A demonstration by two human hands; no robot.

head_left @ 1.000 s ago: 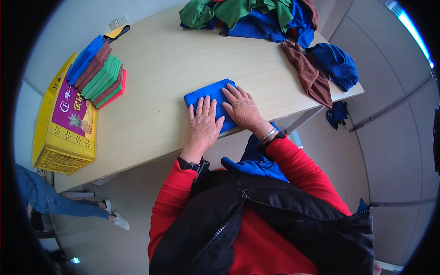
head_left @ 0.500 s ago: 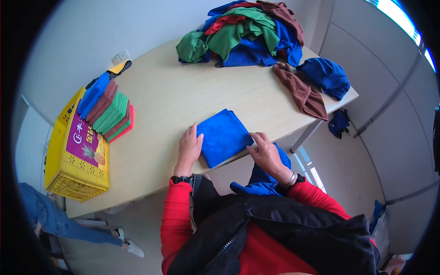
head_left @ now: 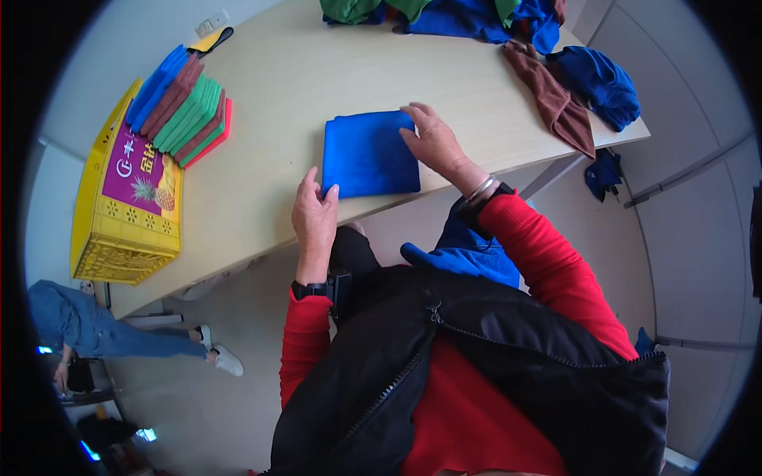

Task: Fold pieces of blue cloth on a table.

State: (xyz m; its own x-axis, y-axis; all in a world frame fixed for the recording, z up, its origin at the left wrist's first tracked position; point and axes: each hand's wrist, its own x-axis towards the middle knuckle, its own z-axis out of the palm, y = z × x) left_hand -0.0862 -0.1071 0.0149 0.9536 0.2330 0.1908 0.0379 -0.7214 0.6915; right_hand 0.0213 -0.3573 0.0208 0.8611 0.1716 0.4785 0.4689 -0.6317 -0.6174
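A folded blue cloth [head_left: 371, 156] lies flat on the table in a near-square shape. My left hand [head_left: 315, 210] rests at its near left corner, thumb on the edge and fingers apart. At the far right corner is my right hand [head_left: 435, 141], its thumb and fingers spread and touching the cloth. Another blue cloth [head_left: 468, 246] lies loosely over my lap, below the table edge.
A yellow crate [head_left: 127, 230] stands at the left, with a row of folded cloths [head_left: 190, 115] beside it. Crumpled cloths [head_left: 452, 20] are heaped at the back. A brown cloth [head_left: 548, 99] and a blue bundle [head_left: 599, 83] lie right. Another person [head_left: 119, 329] is at lower left.
The folded blue cloth has turned on the table, its edges now straighter to me. My right hand has moved from its near right side to the far right corner. The view has shifted.
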